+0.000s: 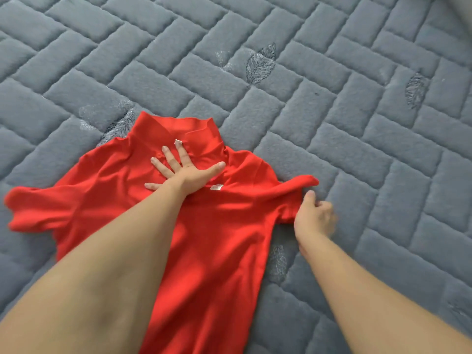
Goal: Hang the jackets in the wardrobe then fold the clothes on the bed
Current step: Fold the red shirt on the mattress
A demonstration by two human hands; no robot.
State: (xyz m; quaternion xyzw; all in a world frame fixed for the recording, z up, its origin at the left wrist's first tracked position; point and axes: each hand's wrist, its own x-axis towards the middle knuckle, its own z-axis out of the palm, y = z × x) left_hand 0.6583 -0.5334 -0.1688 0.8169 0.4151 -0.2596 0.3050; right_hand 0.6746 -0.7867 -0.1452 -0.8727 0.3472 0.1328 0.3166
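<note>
A red polo shirt (217, 238) lies spread flat on the grey quilted bed (332, 111), collar pointing away from me. My left hand (184, 169) presses flat on the chest just below the collar, fingers spread. My right hand (314, 215) grips the edge of the shirt's right sleeve (293, 192), fingers curled around the fabric. The left sleeve (33, 208) lies stretched out to the left. The shirt's lower hem runs out of the bottom of the frame.
The grey bedcover has a brick-pattern quilting with embroidered leaves (259, 65). Bare cover stretches on all sides of the shirt. A pale surface shows at the top right corner (462, 11).
</note>
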